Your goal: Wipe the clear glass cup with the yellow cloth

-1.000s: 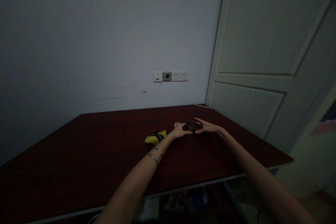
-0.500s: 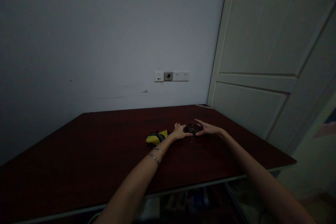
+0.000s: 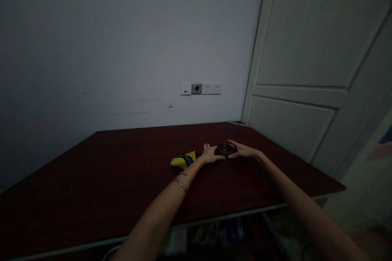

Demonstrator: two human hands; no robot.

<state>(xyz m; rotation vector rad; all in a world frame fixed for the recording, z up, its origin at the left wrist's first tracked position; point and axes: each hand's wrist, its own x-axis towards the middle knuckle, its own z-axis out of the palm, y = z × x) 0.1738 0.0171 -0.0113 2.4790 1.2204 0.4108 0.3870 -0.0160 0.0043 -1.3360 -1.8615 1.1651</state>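
Observation:
A small dark round object [image 3: 224, 149] lies on the dark red table [image 3: 122, 183], far from me. My left hand [image 3: 210, 153] curls against its left side and my right hand [image 3: 241, 149] cups its right side, so both hands grip it between them. What the object is I cannot make out in the dim light. Two thin bracelets [image 3: 182, 181] circle my left wrist. A yellow and dark folded cloth [image 3: 183, 159] rests on the table just left of my left hand.
A white wall with a row of sockets [image 3: 200, 88] stands behind the table. A white panelled door [image 3: 306, 69] closes off the right side. The table's front edge [image 3: 214, 221] runs below my forearms, with dim clutter underneath.
Both hands stay on the dark object, which has barely shifted on the table. The view has drifted slightly.

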